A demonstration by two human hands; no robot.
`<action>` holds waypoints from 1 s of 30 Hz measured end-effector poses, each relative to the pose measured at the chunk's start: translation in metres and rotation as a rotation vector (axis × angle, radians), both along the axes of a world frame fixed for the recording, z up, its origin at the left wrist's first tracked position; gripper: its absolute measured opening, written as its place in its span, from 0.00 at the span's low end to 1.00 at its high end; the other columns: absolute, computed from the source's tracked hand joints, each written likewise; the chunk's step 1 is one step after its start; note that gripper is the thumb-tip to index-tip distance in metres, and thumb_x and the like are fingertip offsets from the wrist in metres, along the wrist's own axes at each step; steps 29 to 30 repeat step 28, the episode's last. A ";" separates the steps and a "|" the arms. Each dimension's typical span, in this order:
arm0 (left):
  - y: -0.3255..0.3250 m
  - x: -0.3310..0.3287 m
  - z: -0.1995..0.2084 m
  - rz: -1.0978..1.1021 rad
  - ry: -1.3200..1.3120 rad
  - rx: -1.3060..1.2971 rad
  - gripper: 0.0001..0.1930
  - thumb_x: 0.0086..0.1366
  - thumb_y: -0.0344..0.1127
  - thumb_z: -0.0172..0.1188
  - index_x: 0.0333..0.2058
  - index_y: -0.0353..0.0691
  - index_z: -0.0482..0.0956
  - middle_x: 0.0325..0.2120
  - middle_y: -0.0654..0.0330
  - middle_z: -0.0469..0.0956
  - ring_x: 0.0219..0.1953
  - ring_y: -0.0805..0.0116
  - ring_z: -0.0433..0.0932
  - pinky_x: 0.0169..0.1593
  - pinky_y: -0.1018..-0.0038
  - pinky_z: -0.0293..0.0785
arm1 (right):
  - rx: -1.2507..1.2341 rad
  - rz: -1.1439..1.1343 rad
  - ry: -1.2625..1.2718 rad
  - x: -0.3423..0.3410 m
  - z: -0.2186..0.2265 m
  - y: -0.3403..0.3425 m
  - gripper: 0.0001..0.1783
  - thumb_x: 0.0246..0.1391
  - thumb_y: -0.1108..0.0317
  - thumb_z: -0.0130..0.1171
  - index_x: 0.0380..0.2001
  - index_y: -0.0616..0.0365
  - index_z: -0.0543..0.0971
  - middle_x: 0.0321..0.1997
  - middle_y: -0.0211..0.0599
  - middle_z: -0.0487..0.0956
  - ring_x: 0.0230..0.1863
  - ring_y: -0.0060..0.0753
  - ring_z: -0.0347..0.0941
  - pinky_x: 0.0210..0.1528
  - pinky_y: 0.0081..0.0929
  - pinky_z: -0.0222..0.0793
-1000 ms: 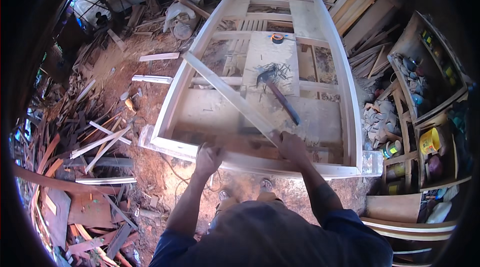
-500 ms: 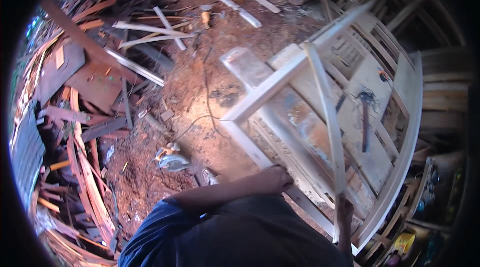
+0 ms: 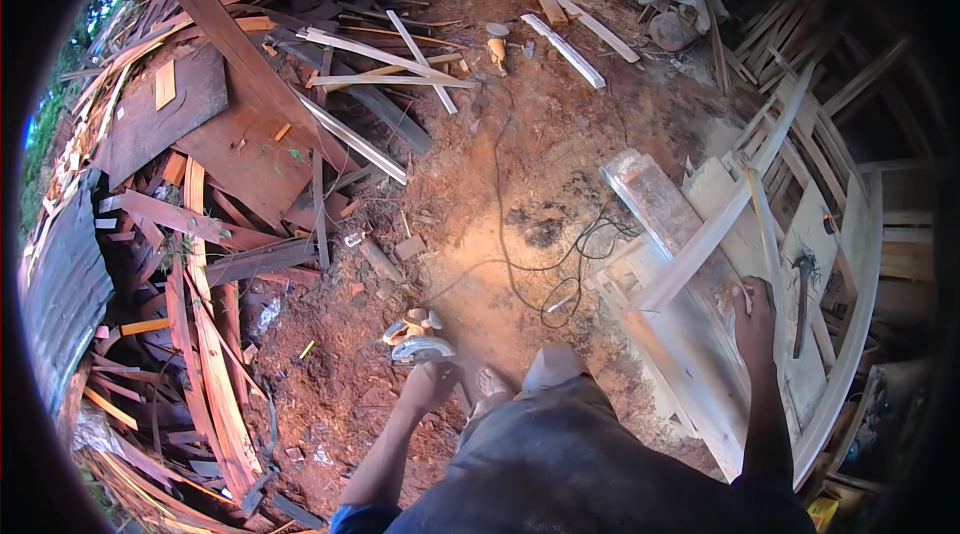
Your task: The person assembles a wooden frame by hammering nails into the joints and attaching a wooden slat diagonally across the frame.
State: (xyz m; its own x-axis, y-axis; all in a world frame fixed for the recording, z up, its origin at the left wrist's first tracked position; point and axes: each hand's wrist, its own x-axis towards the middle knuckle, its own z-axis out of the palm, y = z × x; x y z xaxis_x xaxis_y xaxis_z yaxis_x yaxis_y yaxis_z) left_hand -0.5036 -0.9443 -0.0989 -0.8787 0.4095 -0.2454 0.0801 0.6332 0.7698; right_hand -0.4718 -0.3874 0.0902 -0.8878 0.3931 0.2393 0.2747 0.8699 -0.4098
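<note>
My left hand (image 3: 432, 384) hangs over the ground with its fingers curled in; nothing shows in them. Just beyond it, a circular saw (image 3: 420, 346) lies on the dirt. To the right, my right hand (image 3: 754, 324) is over a pale wooden frame (image 3: 690, 269), thumb and fingers apart, with nothing visible in its grasp. A thin wooden strip (image 3: 765, 219) crosses the frame beside that hand; I cannot tell whether the two touch. Right of the hand, a hammer (image 3: 801, 309) lies on a panel.
A heap of boards and offcuts (image 3: 205, 234) fills the left, with a corrugated sheet (image 3: 65, 279) at its edge. A black cable (image 3: 505, 224) loops over the dirt near my feet. A yellow power tool (image 3: 497, 52) and loose strips (image 3: 565, 49) lie farther off.
My left hand has left the frame's near rail and swung left toward the saw. My right hand has moved up and forward from the strip's near end. The view has shifted left.
</note>
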 end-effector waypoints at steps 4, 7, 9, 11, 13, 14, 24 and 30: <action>-0.036 -0.011 -0.005 0.229 -0.297 -0.213 0.13 0.67 0.41 0.61 0.44 0.41 0.86 0.38 0.50 0.86 0.40 0.55 0.86 0.44 0.62 0.79 | -0.042 0.162 0.003 -0.104 0.006 -0.060 0.15 0.63 0.69 0.59 0.51 0.62 0.73 0.49 0.51 0.75 0.50 0.52 0.73 0.54 0.43 0.68; -0.041 -0.031 -0.035 0.234 -0.325 -0.057 0.14 0.67 0.43 0.62 0.45 0.42 0.86 0.40 0.46 0.85 0.42 0.54 0.86 0.45 0.62 0.79 | -0.043 0.259 -0.019 -0.179 -0.013 -0.092 0.16 0.62 0.69 0.58 0.52 0.62 0.72 0.49 0.50 0.75 0.51 0.51 0.73 0.54 0.42 0.68; -0.045 -0.048 -0.072 0.239 -0.400 -0.047 0.16 0.67 0.46 0.62 0.46 0.42 0.86 0.42 0.44 0.84 0.45 0.48 0.85 0.47 0.60 0.79 | -0.083 0.307 -0.113 -0.238 -0.028 -0.115 0.18 0.62 0.69 0.59 0.53 0.60 0.72 0.49 0.48 0.76 0.50 0.47 0.75 0.53 0.39 0.70; -0.049 -0.071 -0.110 0.334 -0.419 0.256 0.16 0.67 0.45 0.62 0.46 0.42 0.86 0.43 0.44 0.84 0.46 0.50 0.85 0.48 0.62 0.78 | -0.152 0.377 -0.129 -0.300 -0.042 -0.137 0.17 0.62 0.69 0.60 0.53 0.59 0.72 0.48 0.48 0.77 0.49 0.46 0.76 0.53 0.39 0.71; -0.044 -0.120 -0.108 0.479 -0.512 0.541 0.15 0.67 0.44 0.62 0.46 0.42 0.86 0.44 0.45 0.84 0.46 0.53 0.84 0.50 0.64 0.78 | -0.194 0.470 -0.133 -0.365 -0.057 -0.142 0.17 0.61 0.69 0.61 0.52 0.59 0.73 0.44 0.46 0.79 0.45 0.43 0.78 0.48 0.37 0.74; -0.045 -0.157 -0.101 0.537 -0.554 0.628 0.15 0.67 0.44 0.62 0.46 0.42 0.86 0.44 0.46 0.85 0.46 0.54 0.84 0.51 0.65 0.78 | -0.199 0.477 -0.125 -0.399 -0.068 -0.142 0.17 0.61 0.69 0.61 0.52 0.59 0.73 0.44 0.46 0.79 0.45 0.43 0.78 0.48 0.37 0.74; -0.162 -0.449 -0.134 0.689 -0.535 -0.332 0.28 0.61 0.50 0.66 0.58 0.44 0.78 0.44 0.46 0.84 0.48 0.57 0.84 0.51 0.63 0.79 | -0.349 0.448 -0.777 -0.618 -0.113 -0.126 0.22 0.56 0.60 0.65 0.49 0.62 0.75 0.41 0.51 0.82 0.43 0.50 0.81 0.46 0.44 0.76; -0.177 -0.548 -0.168 0.472 -0.640 -0.557 0.43 0.60 0.57 0.65 0.69 0.45 0.60 0.48 0.44 0.83 0.50 0.46 0.83 0.56 0.56 0.76 | -0.300 0.351 -0.841 -0.672 -0.143 -0.086 0.26 0.53 0.61 0.70 0.55 0.53 0.77 0.44 0.50 0.83 0.45 0.46 0.82 0.51 0.43 0.76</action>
